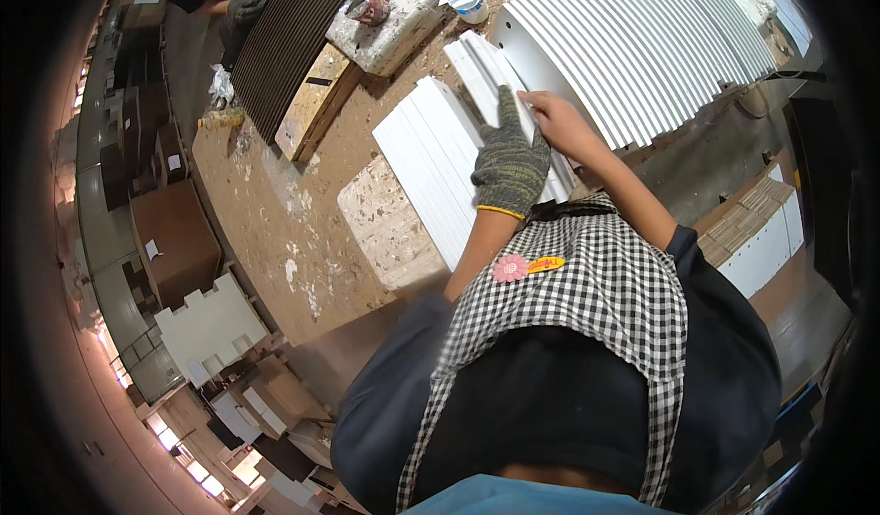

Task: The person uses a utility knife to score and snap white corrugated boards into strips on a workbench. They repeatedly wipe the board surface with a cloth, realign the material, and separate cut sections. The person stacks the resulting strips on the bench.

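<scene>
A long white grooved strip [477, 66] lies slanting in front of me, beside a stack of white boards [417, 139]. My left hand [513, 166], in a dark green knitted glove with a yellow cuff, is closed over the strip, its index finger stretched along the top. Just right of it, my bare right hand [561, 128] has its bent fingers at the strip's right edge; the fingertips are partly hidden. The near end of the strip runs down to my checked apron [587, 267].
A brown worktable [257, 231] carries a row of white slats [642, 47], a row of dark slats [293, 38], a stained pale block [390, 24], and a white-and-blue cup [469, 6]. Another person's gloved hand [246, 11] shows at the upper left. Stacked boards [756, 231] stand at right.
</scene>
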### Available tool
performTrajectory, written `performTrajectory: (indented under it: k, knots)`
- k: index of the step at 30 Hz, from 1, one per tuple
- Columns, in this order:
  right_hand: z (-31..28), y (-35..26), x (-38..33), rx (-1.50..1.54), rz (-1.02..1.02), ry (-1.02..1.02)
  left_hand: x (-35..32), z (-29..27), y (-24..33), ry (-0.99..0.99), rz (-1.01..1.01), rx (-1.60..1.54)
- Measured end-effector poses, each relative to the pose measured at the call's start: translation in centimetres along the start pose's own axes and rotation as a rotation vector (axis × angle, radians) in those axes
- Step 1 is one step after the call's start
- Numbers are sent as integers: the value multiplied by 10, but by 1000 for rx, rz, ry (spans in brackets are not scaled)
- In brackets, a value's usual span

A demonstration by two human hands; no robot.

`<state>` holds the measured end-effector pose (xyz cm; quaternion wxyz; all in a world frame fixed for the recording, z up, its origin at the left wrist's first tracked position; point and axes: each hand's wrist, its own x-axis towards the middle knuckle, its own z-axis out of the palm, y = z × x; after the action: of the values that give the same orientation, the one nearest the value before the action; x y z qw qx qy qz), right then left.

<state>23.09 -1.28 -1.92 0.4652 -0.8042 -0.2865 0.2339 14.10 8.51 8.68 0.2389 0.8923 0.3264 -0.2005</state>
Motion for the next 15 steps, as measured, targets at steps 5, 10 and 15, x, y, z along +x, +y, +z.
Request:
performTrajectory:
  k: [5,10,15]
  knots:
    - [-36,-32,-1,-180,49,232,25,24,5,34,309,-191]
    - [-37,-63,-22,-498,-214,210,19,35,-37,236,466,-454]
    - [21,-87,-29,-282,-385,17,-8,50,-144,137,610,-1714]
